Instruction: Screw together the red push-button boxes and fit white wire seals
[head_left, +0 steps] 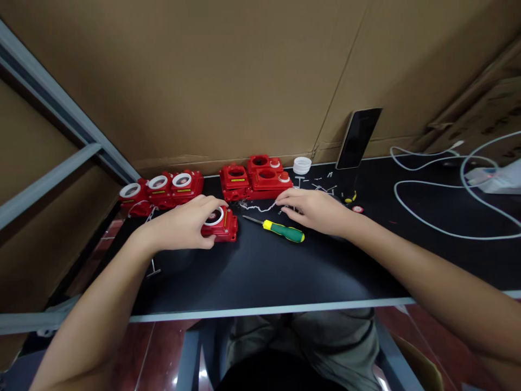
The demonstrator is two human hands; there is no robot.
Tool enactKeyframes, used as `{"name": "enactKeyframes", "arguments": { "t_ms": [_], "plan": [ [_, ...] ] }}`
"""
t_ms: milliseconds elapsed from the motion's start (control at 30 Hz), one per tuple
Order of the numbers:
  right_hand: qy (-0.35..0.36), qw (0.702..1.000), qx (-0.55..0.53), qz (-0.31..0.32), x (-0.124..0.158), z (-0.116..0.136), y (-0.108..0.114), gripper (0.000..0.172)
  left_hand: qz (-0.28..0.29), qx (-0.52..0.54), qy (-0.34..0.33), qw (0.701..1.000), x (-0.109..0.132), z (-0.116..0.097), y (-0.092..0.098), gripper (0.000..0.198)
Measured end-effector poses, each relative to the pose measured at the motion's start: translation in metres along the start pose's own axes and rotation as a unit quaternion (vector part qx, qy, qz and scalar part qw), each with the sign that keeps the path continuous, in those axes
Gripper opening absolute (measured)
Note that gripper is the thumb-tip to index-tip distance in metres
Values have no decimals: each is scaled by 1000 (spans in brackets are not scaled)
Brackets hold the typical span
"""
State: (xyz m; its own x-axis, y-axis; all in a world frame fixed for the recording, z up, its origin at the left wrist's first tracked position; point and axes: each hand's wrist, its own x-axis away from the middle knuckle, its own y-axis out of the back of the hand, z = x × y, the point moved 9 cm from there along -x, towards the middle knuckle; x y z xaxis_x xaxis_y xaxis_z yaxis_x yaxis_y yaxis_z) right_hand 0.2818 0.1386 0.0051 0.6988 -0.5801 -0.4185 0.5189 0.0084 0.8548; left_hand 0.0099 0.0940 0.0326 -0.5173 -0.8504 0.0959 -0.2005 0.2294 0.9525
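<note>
The left hand [187, 222] is partly curled over a red box [227, 227] with a white ring on its face, the thumb on the near side and the fingers across the top, so it has hold of it against the black worktop [260, 277]. The right hand [315, 209] is loosely closed, its fingertips at the end of a thin white chain [258, 208]; whether they pinch it I cannot tell. The chain runs leftward from there towards the held box. Just in front of the right hand lies a screwdriver [285, 231] with a green and yellow handle, its tip pointing left. Behind the left hand stand three more ringed red boxes [163, 193] in a row, and to their right sits a group of red housings [256, 179] with round openings. A stack of white rings [302, 165] stands near these, and a dark phone [359, 137] leans on the cardboard [252, 81] behind.
</note>
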Motion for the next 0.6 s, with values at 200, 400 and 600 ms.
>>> {"name": "enactKeyframes", "arguments": {
  "t_ms": [200,400,600],
  "plan": [
    [11,985,-53,-161,3,20,62,22,-265,-53,-140,953,12,-54,31,38],
    [-84,892,-426,-124,1,46,31,19,-299,61,-229,924,30,-110,0,46],
    [-136,828,-539,-68,2,59,-6,28,-147,475,-60,866,7,-85,-46,53]
  ]
}}
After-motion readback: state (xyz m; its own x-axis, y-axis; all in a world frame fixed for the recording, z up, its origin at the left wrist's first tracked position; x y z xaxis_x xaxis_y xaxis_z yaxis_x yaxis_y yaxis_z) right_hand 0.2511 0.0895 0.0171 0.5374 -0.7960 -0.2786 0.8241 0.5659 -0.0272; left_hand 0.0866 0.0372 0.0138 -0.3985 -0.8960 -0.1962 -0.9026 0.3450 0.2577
